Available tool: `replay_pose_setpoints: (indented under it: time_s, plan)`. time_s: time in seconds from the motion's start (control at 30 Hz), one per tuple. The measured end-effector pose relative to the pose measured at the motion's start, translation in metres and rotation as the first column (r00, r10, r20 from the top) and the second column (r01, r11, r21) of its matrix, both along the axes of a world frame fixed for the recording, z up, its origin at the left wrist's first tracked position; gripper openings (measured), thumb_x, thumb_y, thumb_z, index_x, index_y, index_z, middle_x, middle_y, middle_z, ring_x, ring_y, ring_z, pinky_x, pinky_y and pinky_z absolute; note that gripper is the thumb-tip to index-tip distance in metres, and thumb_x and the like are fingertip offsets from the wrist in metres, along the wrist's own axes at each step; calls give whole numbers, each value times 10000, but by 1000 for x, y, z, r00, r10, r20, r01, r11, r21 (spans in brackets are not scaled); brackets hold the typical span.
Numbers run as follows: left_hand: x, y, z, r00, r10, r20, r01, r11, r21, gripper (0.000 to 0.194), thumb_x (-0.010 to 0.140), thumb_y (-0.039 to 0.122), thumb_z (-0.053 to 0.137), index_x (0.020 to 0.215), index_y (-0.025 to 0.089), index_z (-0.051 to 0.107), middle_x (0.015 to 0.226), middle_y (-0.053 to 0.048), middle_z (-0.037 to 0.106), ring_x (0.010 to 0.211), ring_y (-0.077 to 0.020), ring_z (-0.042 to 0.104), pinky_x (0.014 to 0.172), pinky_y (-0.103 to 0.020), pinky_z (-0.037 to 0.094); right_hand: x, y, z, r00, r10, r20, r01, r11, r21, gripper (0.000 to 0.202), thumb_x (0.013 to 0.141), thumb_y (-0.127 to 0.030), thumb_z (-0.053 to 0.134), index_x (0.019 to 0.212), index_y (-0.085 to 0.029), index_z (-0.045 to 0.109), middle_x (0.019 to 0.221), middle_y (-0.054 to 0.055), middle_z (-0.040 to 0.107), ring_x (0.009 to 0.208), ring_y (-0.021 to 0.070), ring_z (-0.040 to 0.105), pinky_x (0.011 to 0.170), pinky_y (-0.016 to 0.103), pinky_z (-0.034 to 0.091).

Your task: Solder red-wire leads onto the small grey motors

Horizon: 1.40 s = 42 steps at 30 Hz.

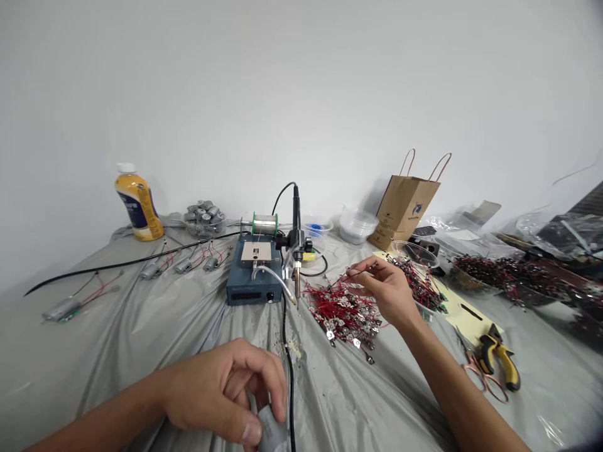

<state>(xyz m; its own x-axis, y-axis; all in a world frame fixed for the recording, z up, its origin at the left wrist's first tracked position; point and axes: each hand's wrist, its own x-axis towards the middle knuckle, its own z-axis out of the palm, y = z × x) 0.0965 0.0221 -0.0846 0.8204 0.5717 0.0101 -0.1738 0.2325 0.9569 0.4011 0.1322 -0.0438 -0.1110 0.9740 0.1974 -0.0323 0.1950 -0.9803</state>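
At the lower middle, my left hand (230,392) has its fingers and thumb round a grey cylindrical part (272,430), partly cut off by the bottom edge. My right hand (381,285) pinches a thin dark wire (354,272) just above a pile of red wires with metal tabs (346,314). Left of the pile, a soldering iron (296,251) points tip down in a stand. Beside it sits a blue soldering unit (249,282) with a solder spool (265,224) at its back.
Grey parts with wires (63,309) lie at the left, near an orange bottle (139,204) and a bowl of grey cylinders (204,220). Scissors (480,375), yellow-black pliers (502,361), a paper bag (405,210) and bowls of wires (475,273) stand right. A black cable (288,376) crosses the front.
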Motion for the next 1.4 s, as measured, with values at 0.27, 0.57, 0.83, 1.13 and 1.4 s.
replay_pose_setpoints:
  time_s: [0.27, 0.57, 0.83, 1.13, 1.4]
  plan:
    - [-3, 6, 1, 996, 80, 44, -79, 997, -7, 178, 776, 233, 819, 948, 197, 794, 994, -75, 635, 776, -123, 626, 625, -207, 600, -7, -6, 3, 999, 2, 43, -1, 999, -33, 390, 673, -431, 876, 782, -141, 639, 841, 60, 715, 843, 232, 758, 658, 290, 659]
    - [-13, 16, -1, 973, 203, -112, -199, 979, 43, 326, 695, 259, 883, 965, 171, 724, 925, -34, 585, 763, -106, 557, 605, -164, 478, -4, -3, 0, 986, 106, 128, -96, 992, -84, 415, 730, -435, 836, 1015, -169, 695, 983, 102, 761, 906, 210, 759, 685, 248, 639]
    - [-5, 19, -2, 918, 374, -133, -370, 927, 55, 302, 826, 377, 783, 1001, 163, 662, 859, -17, 653, 689, -111, 659, 670, -241, 545, -4, -6, 4, 977, 171, 131, -156, 981, -116, 336, 736, -428, 834, 924, -173, 721, 986, 87, 757, 942, 189, 746, 728, 238, 626]
    - [10, 19, -2, 762, 642, -84, -642, 766, 27, 357, 758, 302, 845, 1048, 170, 684, 859, -25, 687, 761, -132, 641, 747, -257, 536, -17, -15, -4, 957, 123, 261, -157, 981, 113, 314, 854, -466, 714, 940, -167, 672, 1021, 99, 700, 866, 174, 697, 619, 237, 583]
    - [28, 18, -5, 656, 754, -16, -747, 653, 123, 334, 768, 311, 833, 1024, 167, 676, 877, -43, 717, 820, -159, 649, 758, -273, 525, -34, -42, -8, 870, -49, 490, -227, 843, 488, 140, 986, -292, 549, 972, -184, 636, 845, 43, 668, 724, 119, 613, 641, 229, 492]
